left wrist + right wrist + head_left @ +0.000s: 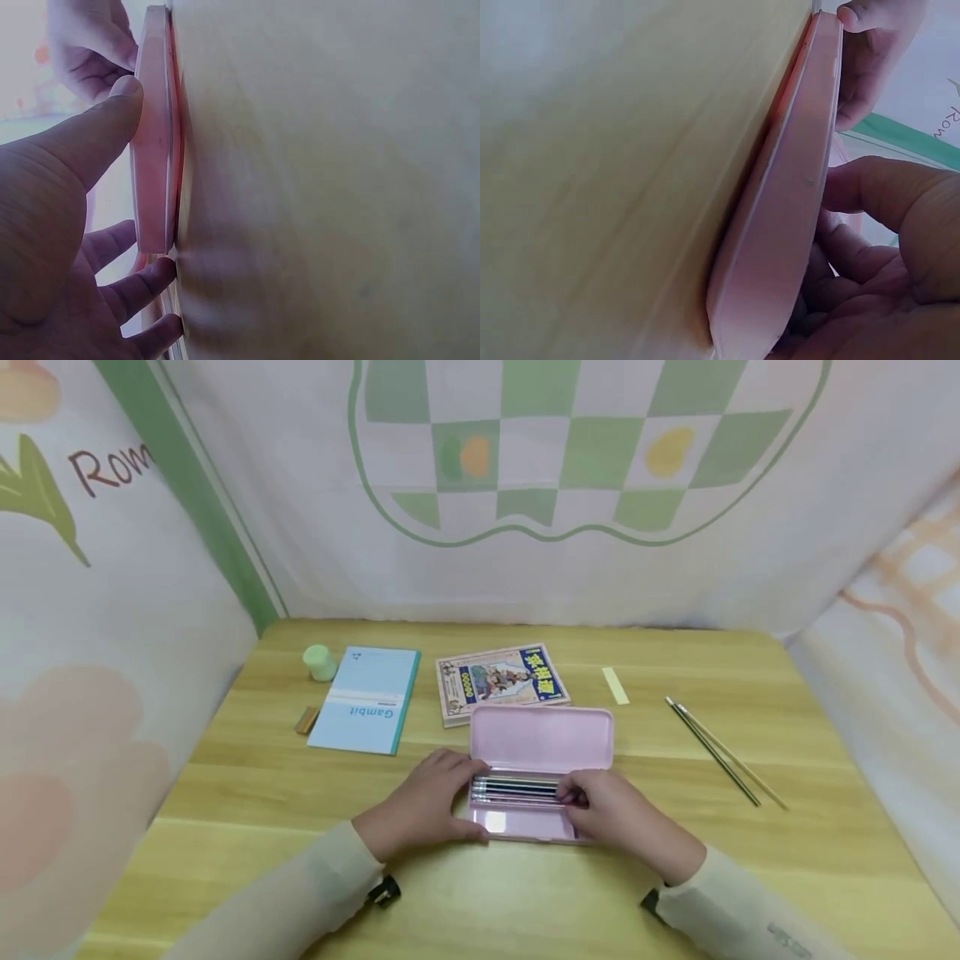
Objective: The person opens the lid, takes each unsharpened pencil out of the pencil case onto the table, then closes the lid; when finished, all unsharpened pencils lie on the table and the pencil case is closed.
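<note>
Pencils (517, 788) are lying in a row inside the pink pencil case (542, 739), which is sitting open near the middle of the wooden table (825, 827), its lid standing up at the far side. Both hands are working at the tray of the case. The left hand (423, 806) is resting against the left end of the tray, fingers curled loosely over its edge by the pencil ends; in the left wrist view the thumb (105, 124) is pressing on the pink rim (154, 135) while the fingers are wrapping round the other side, so the hand is gripping the case. The right hand (615, 814) is lying over the right end of the tray, its fingertips pinching at the ends of the pencils; the right wrist view is showing the pink wall (787, 247) with this hand's fingers curling just beside it. Behind the case, touching or nearly touching the lid, a colourful booklet (501, 681) is lying flat. To its left a light blue notebook (367, 697) is lying, with a pale green cylinder (320, 662) and a small brown block (306, 720) just beside its left edge. A yellow strip (615, 685) is lying to the right of the booklet, and further right two loose pencils (723, 752) are lying side by side, well apart from the case.
</note>
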Motion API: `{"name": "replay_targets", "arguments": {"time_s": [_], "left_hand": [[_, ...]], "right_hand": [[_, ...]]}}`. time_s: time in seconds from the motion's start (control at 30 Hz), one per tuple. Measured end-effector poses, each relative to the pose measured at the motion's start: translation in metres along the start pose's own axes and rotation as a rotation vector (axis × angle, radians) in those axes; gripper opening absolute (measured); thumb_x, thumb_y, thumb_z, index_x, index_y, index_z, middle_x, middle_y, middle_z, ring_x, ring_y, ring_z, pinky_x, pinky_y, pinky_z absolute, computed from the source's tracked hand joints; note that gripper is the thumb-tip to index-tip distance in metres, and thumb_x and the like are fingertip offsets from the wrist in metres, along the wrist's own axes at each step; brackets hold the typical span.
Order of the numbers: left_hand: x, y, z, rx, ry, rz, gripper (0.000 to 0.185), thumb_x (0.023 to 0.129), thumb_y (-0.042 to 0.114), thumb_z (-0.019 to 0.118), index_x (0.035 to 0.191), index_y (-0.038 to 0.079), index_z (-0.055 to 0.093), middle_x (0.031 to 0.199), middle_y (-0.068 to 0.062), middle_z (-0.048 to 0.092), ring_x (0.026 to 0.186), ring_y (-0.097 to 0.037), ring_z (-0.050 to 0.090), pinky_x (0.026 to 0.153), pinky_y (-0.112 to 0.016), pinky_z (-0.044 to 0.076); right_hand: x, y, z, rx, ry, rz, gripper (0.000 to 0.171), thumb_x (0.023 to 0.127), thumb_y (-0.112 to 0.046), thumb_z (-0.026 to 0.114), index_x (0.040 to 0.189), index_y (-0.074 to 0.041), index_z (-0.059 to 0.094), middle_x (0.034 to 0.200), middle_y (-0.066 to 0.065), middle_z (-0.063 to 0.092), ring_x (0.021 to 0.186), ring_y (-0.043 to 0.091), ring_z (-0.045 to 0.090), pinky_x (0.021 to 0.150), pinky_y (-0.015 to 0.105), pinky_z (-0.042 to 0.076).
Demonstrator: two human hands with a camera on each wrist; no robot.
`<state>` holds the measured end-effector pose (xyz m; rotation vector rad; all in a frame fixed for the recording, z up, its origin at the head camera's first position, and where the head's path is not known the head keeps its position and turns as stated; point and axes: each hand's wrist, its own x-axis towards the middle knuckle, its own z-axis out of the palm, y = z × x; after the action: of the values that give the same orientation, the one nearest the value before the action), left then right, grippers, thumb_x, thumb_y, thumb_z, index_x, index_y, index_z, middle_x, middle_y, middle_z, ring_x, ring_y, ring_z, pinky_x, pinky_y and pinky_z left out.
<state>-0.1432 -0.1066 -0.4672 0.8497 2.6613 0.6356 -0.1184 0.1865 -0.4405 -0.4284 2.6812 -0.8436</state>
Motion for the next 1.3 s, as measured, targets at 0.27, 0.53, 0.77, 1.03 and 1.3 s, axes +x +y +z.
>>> {"name": "replay_targets", "arguments": {"time_s": [0.27,0.53,0.77,1.03,1.3], "left_hand": [[0.0,0.0,0.002,-0.007,-0.007,0.005,0.102,0.071,0.073,0.08,0.155,0.027,0.046,0.155,0.001,0.048,0.143,-0.021,0.039,0.123,-0.046,0.029],[-0.001,-0.001,0.003,-0.007,-0.005,0.015,0.101,0.072,0.075,0.078,0.155,0.027,0.046,0.155,0.001,0.048,0.142,-0.02,0.04,0.123,-0.045,0.03],[-0.002,0.001,0.001,-0.01,-0.001,0.021,0.099,0.073,0.071,0.081,0.154,0.026,0.047,0.155,0.001,0.048,0.142,-0.021,0.04,0.123,-0.046,0.03],[-0.002,0.001,0.002,-0.023,0.001,0.023,0.099,0.073,0.072,0.08,0.154,0.027,0.047,0.154,0.001,0.048,0.142,-0.021,0.04,0.123,-0.047,0.03],[-0.002,0.001,0.0,-0.033,-0.007,0.007,0.099,0.073,0.072,0.08,0.155,0.029,0.045,0.156,0.002,0.047,0.143,-0.021,0.039,0.123,-0.048,0.03]], "right_hand": [[-0.002,0.004,-0.002,0.051,-0.03,-0.053,0.01,0.088,-0.005,0.075,0.093,-0.012,0.069,0.077,-0.006,0.061,0.069,0.01,0.055,0.059,0.026,0.052],[-0.01,0.016,-0.007,0.079,0.024,-0.15,0.016,0.086,-0.006,0.072,0.093,-0.019,0.066,0.073,-0.009,0.055,0.065,0.008,0.051,0.055,0.025,0.048],[-0.023,0.024,-0.017,0.179,0.127,-0.153,0.017,0.087,-0.004,0.072,0.097,-0.016,0.067,0.078,-0.006,0.057,0.07,0.01,0.052,0.059,0.024,0.049],[-0.042,0.056,-0.045,0.255,0.3,-0.164,0.018,0.09,0.005,0.071,0.102,-0.009,0.066,0.086,0.001,0.062,0.073,0.009,0.056,0.059,0.022,0.053],[-0.06,0.125,-0.092,0.191,0.492,0.048,0.015,0.101,-0.009,0.066,0.113,0.0,0.067,0.096,0.002,0.071,0.084,-0.003,0.061,0.068,0.012,0.053]]}}
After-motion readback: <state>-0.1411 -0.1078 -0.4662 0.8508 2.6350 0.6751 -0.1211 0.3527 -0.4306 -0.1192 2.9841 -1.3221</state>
